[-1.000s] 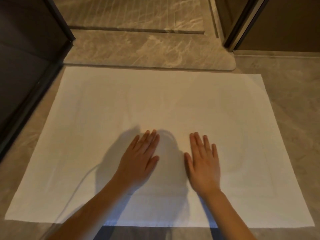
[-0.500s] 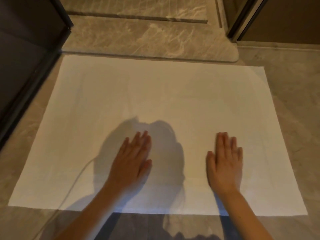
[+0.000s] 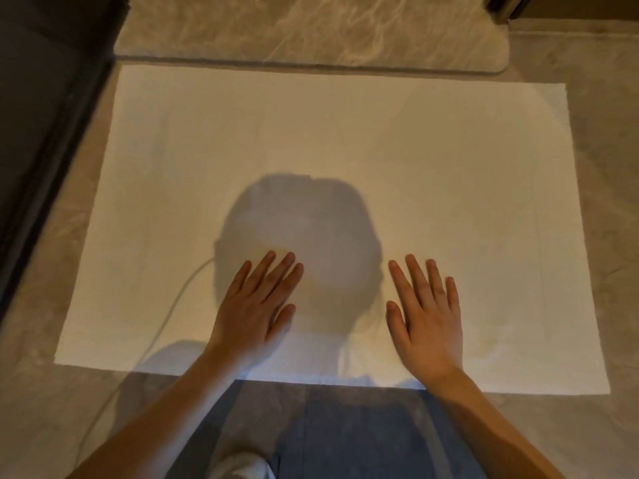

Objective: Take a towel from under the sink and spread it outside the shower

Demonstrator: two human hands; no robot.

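The white rectangular cloth towel (image 3: pixel 345 140) lies spread flat on the grey marble-patterned floor (image 3: pixel 615 202), its far edge just beside the raised stone threshold (image 3: pixel 311 29). The left hand (image 3: pixel 257 311) and right hand (image 3: pixel 427 319) rest palm-down on it, fingers extended, gripping nothing.

- Towel (image 3: pixel 345 140) lies flat and bare beyond both palms, open to pass over.
- Dark wall (image 3: pixel 41 115) hems the left edge; stone step (image 3: pixel 311 29) borders the far edge.
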